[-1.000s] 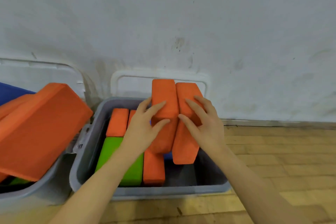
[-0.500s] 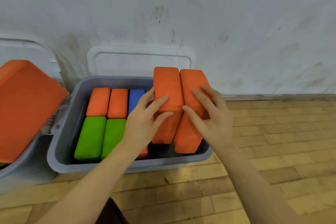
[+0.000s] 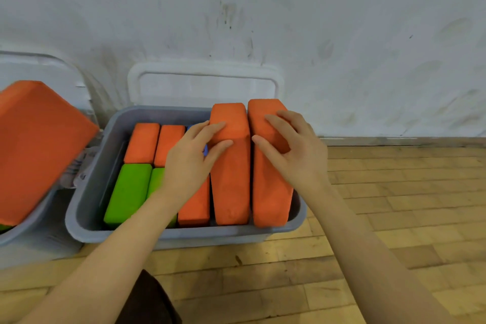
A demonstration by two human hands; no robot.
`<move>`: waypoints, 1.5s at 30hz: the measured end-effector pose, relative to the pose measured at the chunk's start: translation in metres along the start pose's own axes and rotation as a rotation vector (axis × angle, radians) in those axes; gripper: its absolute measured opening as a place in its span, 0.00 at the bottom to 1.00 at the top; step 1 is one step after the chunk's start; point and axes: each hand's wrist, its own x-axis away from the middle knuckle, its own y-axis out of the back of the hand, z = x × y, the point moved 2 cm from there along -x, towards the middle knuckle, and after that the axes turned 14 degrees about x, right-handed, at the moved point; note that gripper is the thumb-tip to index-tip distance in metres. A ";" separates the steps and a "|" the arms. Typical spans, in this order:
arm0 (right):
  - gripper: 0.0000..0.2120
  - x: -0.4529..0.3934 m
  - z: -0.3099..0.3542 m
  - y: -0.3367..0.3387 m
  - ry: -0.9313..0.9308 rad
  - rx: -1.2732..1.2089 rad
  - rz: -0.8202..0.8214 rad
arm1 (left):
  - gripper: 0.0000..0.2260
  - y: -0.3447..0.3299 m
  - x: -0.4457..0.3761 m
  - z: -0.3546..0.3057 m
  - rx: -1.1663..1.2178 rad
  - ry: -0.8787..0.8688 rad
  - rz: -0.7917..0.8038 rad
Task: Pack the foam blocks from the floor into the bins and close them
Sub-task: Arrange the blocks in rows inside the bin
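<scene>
A grey bin stands on the wooden floor against the wall. Inside lie two orange blocks at the back left, two green blocks in front of them, a mostly hidden blue block and another orange block. Two orange foam blocks stand on edge, tilted, at the bin's right end. My left hand grips the left one. My right hand grips the right one, which leans against the bin's right wall.
A white lid leans on the wall behind the bin. At the left stands a second grey bin with a large orange block sticking out of it and its own lid behind. Bare wooden floor spreads to the right.
Both hands have lowered the two orange blocks further into the right end of the bin, and the blocks now lie flatter. The view has shifted down and closer.
</scene>
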 end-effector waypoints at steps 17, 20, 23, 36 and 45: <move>0.28 0.058 -0.013 -0.046 -0.153 -0.206 0.130 | 0.23 -0.023 0.059 0.026 -0.037 0.045 0.090; 0.28 0.085 -0.019 -0.051 -0.104 -0.192 0.098 | 0.21 -0.027 0.080 0.034 -0.071 -0.002 0.128; 0.29 0.113 -0.024 -0.064 -0.114 -0.147 0.193 | 0.21 -0.033 0.097 0.047 -0.079 0.056 0.208; 0.21 0.094 -0.030 -0.093 -0.014 0.162 0.250 | 0.15 -0.060 0.058 0.071 -0.475 0.097 0.254; 0.23 0.043 -0.046 -0.152 -0.034 0.159 0.606 | 0.23 -0.099 0.010 0.096 -0.455 0.400 0.409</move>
